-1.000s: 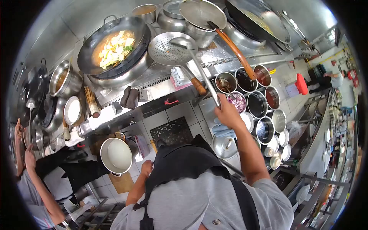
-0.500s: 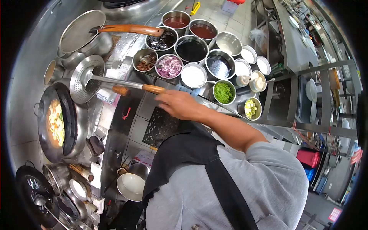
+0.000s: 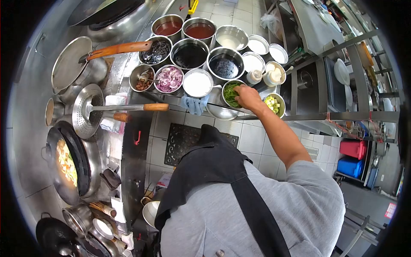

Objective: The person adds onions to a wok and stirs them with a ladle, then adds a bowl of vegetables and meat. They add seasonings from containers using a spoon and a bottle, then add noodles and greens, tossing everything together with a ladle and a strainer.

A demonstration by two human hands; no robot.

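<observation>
My right hand (image 3: 249,98) reaches into a round metal container of cut green vegetables (image 3: 231,93), its fingers pinched together among them. Just right of the hand is a metal container of pale green chopped pieces (image 3: 272,104). White squeeze bottles (image 3: 254,76) stand behind it. A perforated skimmer (image 3: 88,112) with a wooden handle rests at the left, touched by no hand. Beyond it, a wok (image 3: 64,165) holds food in reddish-brown liquid. My left hand is out of view.
Containers of dark liquid (image 3: 189,54), red liquid (image 3: 200,30), sliced purple onion (image 3: 169,79) and white powder (image 3: 198,83) stand together. A blue cloth (image 3: 195,104) hangs at the counter edge. Metal shelving (image 3: 312,115) is at the right; another wok (image 3: 53,233) sits lower left.
My right hand has moved from beside the skimmer's handle rightward into the green vegetable container. The camera view has shifted, and the skimmer's handle now appears lower and farther left.
</observation>
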